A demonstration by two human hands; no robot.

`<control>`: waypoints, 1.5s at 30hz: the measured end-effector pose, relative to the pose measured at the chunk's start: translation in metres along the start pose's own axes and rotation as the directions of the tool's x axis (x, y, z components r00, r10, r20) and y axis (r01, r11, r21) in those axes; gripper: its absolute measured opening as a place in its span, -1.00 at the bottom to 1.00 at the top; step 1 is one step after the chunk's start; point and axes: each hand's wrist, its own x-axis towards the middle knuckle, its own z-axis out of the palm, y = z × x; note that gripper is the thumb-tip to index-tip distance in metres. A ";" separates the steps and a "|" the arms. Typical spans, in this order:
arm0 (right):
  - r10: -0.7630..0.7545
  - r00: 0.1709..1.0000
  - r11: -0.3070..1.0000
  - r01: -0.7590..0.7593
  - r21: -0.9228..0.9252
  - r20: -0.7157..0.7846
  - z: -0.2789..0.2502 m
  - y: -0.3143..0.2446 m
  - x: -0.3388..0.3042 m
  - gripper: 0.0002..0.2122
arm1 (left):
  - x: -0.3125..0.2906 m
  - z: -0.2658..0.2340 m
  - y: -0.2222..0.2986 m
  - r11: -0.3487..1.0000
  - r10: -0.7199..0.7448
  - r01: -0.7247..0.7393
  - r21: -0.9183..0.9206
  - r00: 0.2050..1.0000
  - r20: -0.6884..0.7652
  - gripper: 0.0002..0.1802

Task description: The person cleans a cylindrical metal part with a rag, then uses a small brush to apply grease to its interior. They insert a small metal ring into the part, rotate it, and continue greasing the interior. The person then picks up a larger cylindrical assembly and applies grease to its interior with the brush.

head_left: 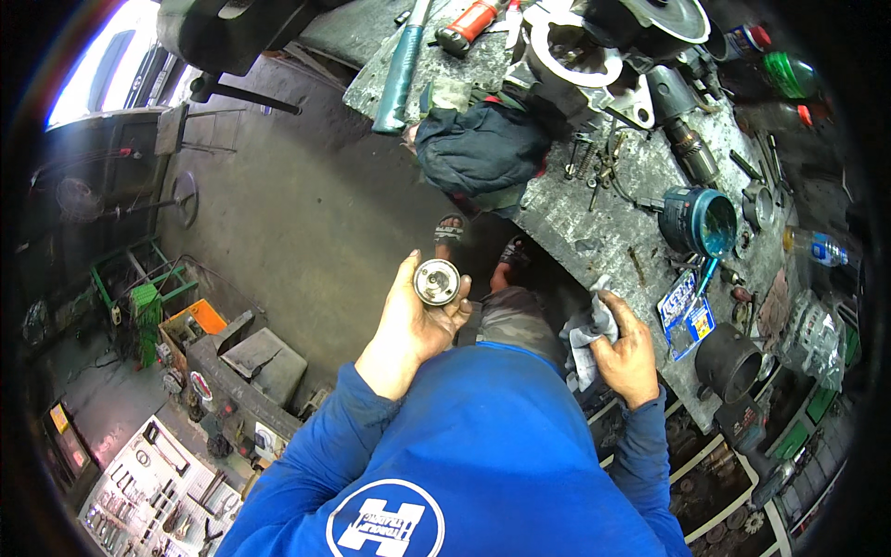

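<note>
Right now, my left hand [422, 320] has its fingers curled around a cylindrical metal part [436, 281], holding it in front of the body with its round, recessed end face turned up toward my camera. That part is clear of the workbench [575, 223], out over the floor. My right hand [631, 357] sits near the bench's edge, thumb and fingers closed on a crumpled white wipe [585, 342]; from here I cannot tell whether it is cloth or paper. The two hands are well apart.

On the bench, ahead and to the right, I see an open tub of blue grease [714, 226], with a blue printed card [685, 316] near it. Small coil springs [583, 160] lie farther along, and a dark bundled cloth [483, 144] rests at the edge. Beyond that I can make out a long teal tool handle [402, 79] and a red-and-black tool [467, 26].
</note>
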 end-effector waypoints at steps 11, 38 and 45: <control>-0.013 0.579 0.816 -0.465 -0.344 -0.815 -0.103 0.014 -0.053 -0.48 | -0.029 0.045 0.018 0.925 0.007 -0.180 0.335 0.888 0.459 -0.52; 0.032 0.953 0.929 -0.139 -0.343 -0.301 -0.007 -0.035 0.174 -0.61 | -0.028 0.078 0.035 0.935 0.042 -0.171 0.309 0.923 0.382 -0.37; 0.052 0.868 0.985 -0.125 -0.116 -0.494 0.007 -0.036 0.176 -0.66 | -0.030 0.080 0.033 0.926 0.056 -0.206 0.316 0.904 0.425 -0.38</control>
